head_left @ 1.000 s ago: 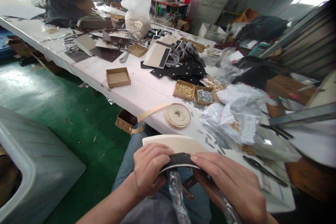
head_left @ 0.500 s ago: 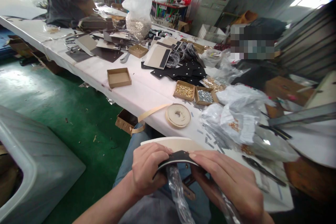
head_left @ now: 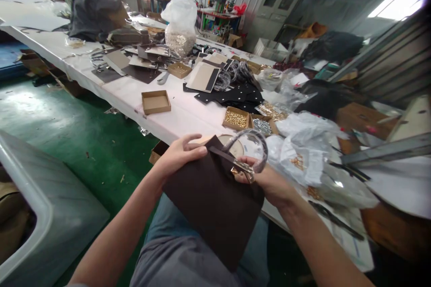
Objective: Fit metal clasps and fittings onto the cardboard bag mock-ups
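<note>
A dark brown bag panel (head_left: pixel 215 202) hangs tilted over my lap, with a plastic-wrapped handle (head_left: pixel 263 143) arching from its upper edge. Gold-coloured metal fittings (head_left: pixel 243 170) sit near the handle's base. My left hand (head_left: pixel 182 154) is closed on the panel's upper left edge, thumb on the dark face. At the upper right, my right hand (head_left: pixel 261 177) grips the panel beside the fittings, its fingers partly hidden. Behind the handle lies a roll of beige tape (head_left: pixel 235 145), mostly covered.
On the white table (head_left: pixel 188 119) are an empty cardboard tray (head_left: pixel 156 102), boxes of gold rivets (head_left: pixel 235 118) and silver pieces (head_left: pixel 261 124), and stacked black panels (head_left: pixel 232 96). Plastic bags (head_left: pixel 299 139) and black scissors (head_left: pixel 336 219) lie right. A grey bin (head_left: pixel 70 206) stands left.
The panel has been turned from edge-on and bent to its broad dark face, handle now upward. Both hands have risen and shifted their grip along its upper edge.
</note>
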Tool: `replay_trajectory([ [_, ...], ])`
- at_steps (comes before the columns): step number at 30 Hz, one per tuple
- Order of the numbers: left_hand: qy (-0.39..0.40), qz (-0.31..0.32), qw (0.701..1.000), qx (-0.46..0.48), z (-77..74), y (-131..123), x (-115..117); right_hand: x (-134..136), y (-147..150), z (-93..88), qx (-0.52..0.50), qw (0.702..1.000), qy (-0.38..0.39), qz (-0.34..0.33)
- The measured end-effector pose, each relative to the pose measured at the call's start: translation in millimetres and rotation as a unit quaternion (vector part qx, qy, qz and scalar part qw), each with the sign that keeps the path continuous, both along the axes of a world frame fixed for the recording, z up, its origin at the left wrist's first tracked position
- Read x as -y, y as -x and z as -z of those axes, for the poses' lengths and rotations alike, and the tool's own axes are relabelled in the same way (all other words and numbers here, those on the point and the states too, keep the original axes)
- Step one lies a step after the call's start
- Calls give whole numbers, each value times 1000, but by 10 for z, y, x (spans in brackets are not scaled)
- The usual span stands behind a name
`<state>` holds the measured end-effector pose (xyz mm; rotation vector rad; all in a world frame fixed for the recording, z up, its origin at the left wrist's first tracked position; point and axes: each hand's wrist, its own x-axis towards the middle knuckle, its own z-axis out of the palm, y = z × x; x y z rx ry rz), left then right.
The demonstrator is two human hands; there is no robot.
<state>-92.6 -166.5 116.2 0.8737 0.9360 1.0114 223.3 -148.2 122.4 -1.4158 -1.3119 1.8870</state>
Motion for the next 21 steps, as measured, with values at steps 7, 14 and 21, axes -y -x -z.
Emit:
replay_trajectory([
  [7, 119, 58, 977, 170, 599, -104, 713, 55, 70, 366, 18, 995, 61, -83],
  [14, 153, 37, 973, 169, 908, -189, 632, -104, -24, 632, 154, 981, -120, -18],
  [21, -36, -14, 996, -79, 961, -389, 266, 83, 43, 467, 259, 893, -366, -44],
])
